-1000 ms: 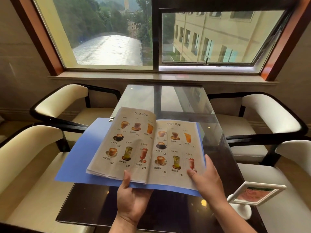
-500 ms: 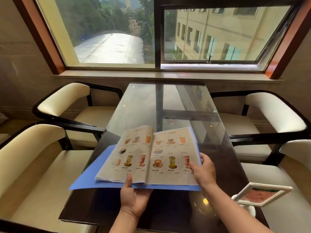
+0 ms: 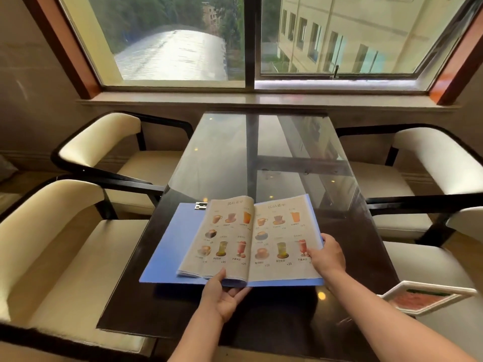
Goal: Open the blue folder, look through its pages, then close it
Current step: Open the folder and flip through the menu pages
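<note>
A flat blue plastic folder (image 3: pixel 167 246) lies open on the dark glass-topped counter (image 3: pixel 261 152), its spine running away from the person. The left hand (image 3: pixel 222 296) pinches the near edge at the spine, thumb on top. The right hand (image 3: pixel 325 254), at the folder's right edge, curls its grip around the printed drink-menu pages (image 3: pixel 274 231) there. How many sheets it holds is hidden.

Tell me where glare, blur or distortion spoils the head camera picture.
Head view: window light glares on the glossy dark glass table; the wide lens bows the window frame; small print on the open blue folder's menu pages is too soft to read.
</note>
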Demonstrator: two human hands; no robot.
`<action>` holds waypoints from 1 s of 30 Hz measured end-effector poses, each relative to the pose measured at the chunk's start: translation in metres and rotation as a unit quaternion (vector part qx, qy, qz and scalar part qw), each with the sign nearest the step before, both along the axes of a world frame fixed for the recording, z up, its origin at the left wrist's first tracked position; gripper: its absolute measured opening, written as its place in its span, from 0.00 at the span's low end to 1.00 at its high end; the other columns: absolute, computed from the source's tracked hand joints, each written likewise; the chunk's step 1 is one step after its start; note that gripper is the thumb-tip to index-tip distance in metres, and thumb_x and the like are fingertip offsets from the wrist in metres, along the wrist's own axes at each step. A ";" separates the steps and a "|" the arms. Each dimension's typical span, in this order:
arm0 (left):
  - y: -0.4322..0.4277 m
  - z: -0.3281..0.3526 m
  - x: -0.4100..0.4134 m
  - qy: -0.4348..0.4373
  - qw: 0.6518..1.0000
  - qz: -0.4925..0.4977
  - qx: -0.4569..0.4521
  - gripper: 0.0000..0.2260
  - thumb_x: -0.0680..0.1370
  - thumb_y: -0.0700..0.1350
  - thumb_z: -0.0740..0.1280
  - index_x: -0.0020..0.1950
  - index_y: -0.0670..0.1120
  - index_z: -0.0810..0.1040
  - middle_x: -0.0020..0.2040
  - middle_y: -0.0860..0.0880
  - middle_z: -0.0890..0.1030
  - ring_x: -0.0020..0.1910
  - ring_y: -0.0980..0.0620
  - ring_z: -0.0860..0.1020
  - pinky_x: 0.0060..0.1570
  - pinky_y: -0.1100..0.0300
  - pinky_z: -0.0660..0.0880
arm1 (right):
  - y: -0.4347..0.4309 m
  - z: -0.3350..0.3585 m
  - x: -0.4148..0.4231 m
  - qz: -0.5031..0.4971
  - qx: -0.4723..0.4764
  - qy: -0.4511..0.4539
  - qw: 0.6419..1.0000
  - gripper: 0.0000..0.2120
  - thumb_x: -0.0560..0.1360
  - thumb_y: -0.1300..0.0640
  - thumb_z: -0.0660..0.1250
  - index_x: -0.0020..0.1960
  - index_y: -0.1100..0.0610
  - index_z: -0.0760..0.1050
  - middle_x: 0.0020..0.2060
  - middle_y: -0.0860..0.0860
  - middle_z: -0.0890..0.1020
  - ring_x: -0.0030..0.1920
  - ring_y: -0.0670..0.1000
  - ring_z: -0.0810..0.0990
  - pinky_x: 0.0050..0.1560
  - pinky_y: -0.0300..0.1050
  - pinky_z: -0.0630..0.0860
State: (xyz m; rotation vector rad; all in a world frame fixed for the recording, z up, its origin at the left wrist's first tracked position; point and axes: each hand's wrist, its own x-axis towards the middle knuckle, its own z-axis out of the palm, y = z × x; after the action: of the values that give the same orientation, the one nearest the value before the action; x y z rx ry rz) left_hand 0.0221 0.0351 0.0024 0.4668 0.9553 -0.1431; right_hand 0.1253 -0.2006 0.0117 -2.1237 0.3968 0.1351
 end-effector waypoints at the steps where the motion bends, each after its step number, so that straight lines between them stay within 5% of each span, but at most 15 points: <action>1: 0.000 -0.002 0.001 0.011 1.000 -0.002 0.007 0.18 0.83 0.44 0.61 0.73 0.46 0.68 0.59 0.34 0.79 0.58 0.31 0.78 0.55 0.31 0.74 | -0.001 -0.003 0.002 0.000 -0.001 0.004 1.000 0.15 0.73 0.47 0.73 0.53 0.51 0.72 0.41 0.46 0.80 0.42 0.51 0.82 0.38 0.48 0.80; 7: -0.001 -0.011 -0.007 0.081 0.993 -0.042 0.068 0.24 0.83 0.44 0.63 0.77 0.42 0.62 0.72 0.30 0.70 0.68 0.29 0.73 0.65 0.34 0.73 | -0.005 -0.016 0.012 0.009 -0.010 0.037 0.999 0.13 0.74 0.50 0.73 0.53 0.53 0.72 0.45 0.50 0.81 0.44 0.53 0.83 0.43 0.53 0.83; 12: 0.003 -0.013 -0.019 0.094 0.985 -0.088 0.112 0.21 0.83 0.46 0.61 0.75 0.41 0.65 0.69 0.32 0.74 0.63 0.30 0.77 0.61 0.36 0.76 | -0.012 -0.027 0.013 0.010 -0.015 0.047 0.999 0.12 0.75 0.51 0.72 0.54 0.53 0.73 0.47 0.52 0.83 0.44 0.53 0.83 0.39 0.49 0.82; 15: -0.003 -0.011 -0.016 0.032 0.954 -0.135 0.267 0.14 0.83 0.45 0.61 0.67 0.43 0.73 0.61 0.38 0.79 0.59 0.40 0.80 0.54 0.46 0.80 | -0.014 -0.032 0.014 0.008 -0.014 0.053 0.998 0.12 0.75 0.52 0.72 0.54 0.54 0.73 0.47 0.52 0.82 0.45 0.53 0.83 0.40 0.50 0.83; 17: -0.006 -0.017 -0.013 -0.027 0.846 -0.247 0.471 0.12 0.82 0.45 0.63 0.65 0.50 0.76 0.64 0.46 0.79 0.62 0.48 0.77 0.58 0.51 0.79 | -0.015 -0.035 0.015 0.007 -0.012 0.055 0.998 0.12 0.75 0.52 0.72 0.54 0.53 0.73 0.47 0.52 0.82 0.44 0.52 0.83 0.40 0.49 0.83; 19: -0.004 -0.025 -0.010 -0.086 0.673 -0.369 0.635 0.17 0.81 0.48 0.64 0.70 0.55 0.72 0.72 0.52 0.72 0.73 0.50 0.68 0.70 0.51 0.69 | -0.015 -0.038 0.015 0.004 -0.014 0.056 0.998 0.12 0.75 0.51 0.73 0.53 0.52 0.73 0.47 0.51 0.82 0.44 0.51 0.83 0.40 0.50 0.83; 21: 0.001 -0.035 -0.006 -0.108 0.534 -0.468 0.696 0.23 0.81 0.53 0.62 0.76 0.61 0.64 0.80 0.55 0.60 0.81 0.50 0.53 0.77 0.48 0.54 | -0.017 -0.042 0.015 0.006 -0.028 0.057 0.998 0.12 0.74 0.52 0.73 0.53 0.52 0.73 0.47 0.51 0.82 0.45 0.52 0.83 0.43 0.53 0.84; 23: 0.006 -0.043 -0.002 -0.103 0.438 -0.551 0.703 0.26 0.81 0.59 0.58 0.78 0.66 0.55 0.83 0.56 0.48 0.82 0.50 0.42 0.79 0.46 0.44 | -0.018 -0.046 0.014 0.014 -0.065 0.059 0.996 0.13 0.74 0.53 0.73 0.56 0.53 0.73 0.50 0.53 0.80 0.47 0.53 0.82 0.45 0.54 0.84; 30: 0.012 -0.062 -0.004 -0.040 0.344 -0.613 0.711 0.28 0.80 0.65 0.51 0.78 0.67 0.45 0.84 0.52 0.46 0.82 0.45 0.45 0.78 0.39 0.46 | -0.022 -0.058 0.004 0.051 -0.174 0.077 0.980 0.18 0.76 0.56 0.69 0.65 0.52 0.71 0.53 0.53 0.73 0.47 0.52 0.78 0.48 0.49 0.82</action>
State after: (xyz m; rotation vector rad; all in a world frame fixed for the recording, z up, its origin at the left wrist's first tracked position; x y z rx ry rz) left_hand 0.0181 0.0467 -0.0594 2.8412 0.1017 -0.6386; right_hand 0.1290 -0.2227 -0.0461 -2.4893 0.4261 0.3091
